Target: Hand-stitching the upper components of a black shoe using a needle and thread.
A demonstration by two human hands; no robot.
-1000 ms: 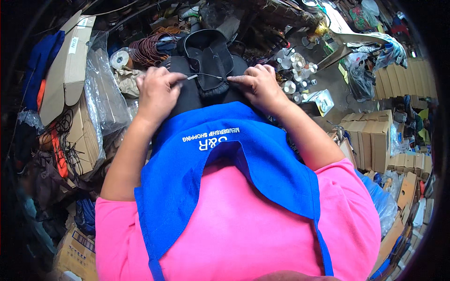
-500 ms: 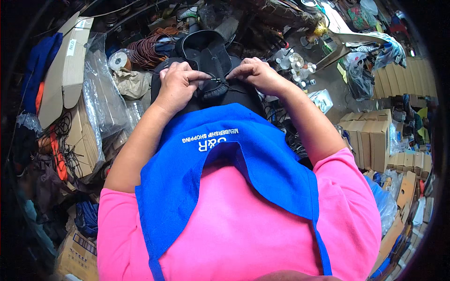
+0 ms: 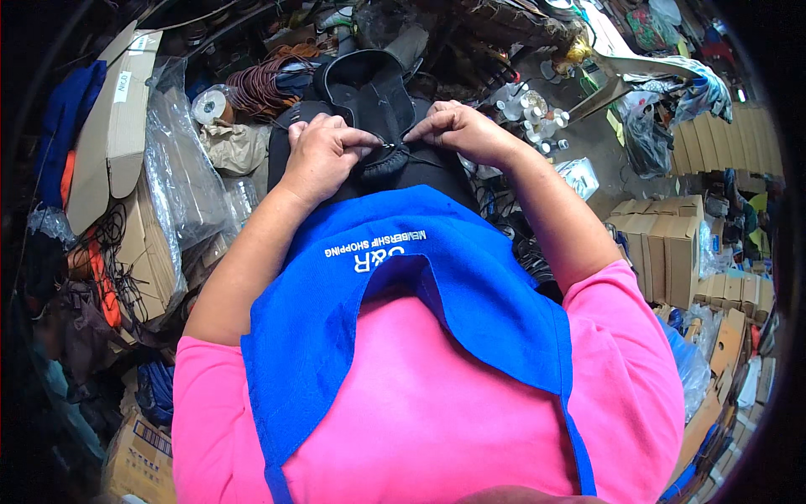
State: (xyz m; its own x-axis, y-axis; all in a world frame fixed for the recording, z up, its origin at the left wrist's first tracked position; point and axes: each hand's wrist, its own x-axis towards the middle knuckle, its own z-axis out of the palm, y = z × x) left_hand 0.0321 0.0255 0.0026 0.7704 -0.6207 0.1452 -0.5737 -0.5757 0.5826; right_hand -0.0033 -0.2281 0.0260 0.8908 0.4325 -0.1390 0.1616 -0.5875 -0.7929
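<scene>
On my lap, between my hands, sits a black boot-like item [image 3: 363,94] with a wide open collar and a padded, gathered part at its near end. My left hand [image 3: 326,155] is at its left side, thumb and forefinger pinched on a thin black cord. On the right, my right hand [image 3: 460,134] pinches the cord's other side with fingertips close together. A small silvery piece [image 3: 388,145] shows on the cord between my fingertips. The fingers partly hide the cord, and the item's underside is out of sight.
A blue apron [image 3: 437,223] covers my front. Cardboard sheets [image 3: 126,126], clear plastic [image 3: 180,160], a tape roll [image 3: 211,106] and coiled brown cord [image 3: 260,88] lie left. To the right are small bottles [image 3: 533,113], a white container [image 3: 578,178] and stacked cardboard [image 3: 659,244].
Both hands keep nearly the same place and pinch. The small silvery piece between the fingertips has shifted slightly. The view has tilted very little.
</scene>
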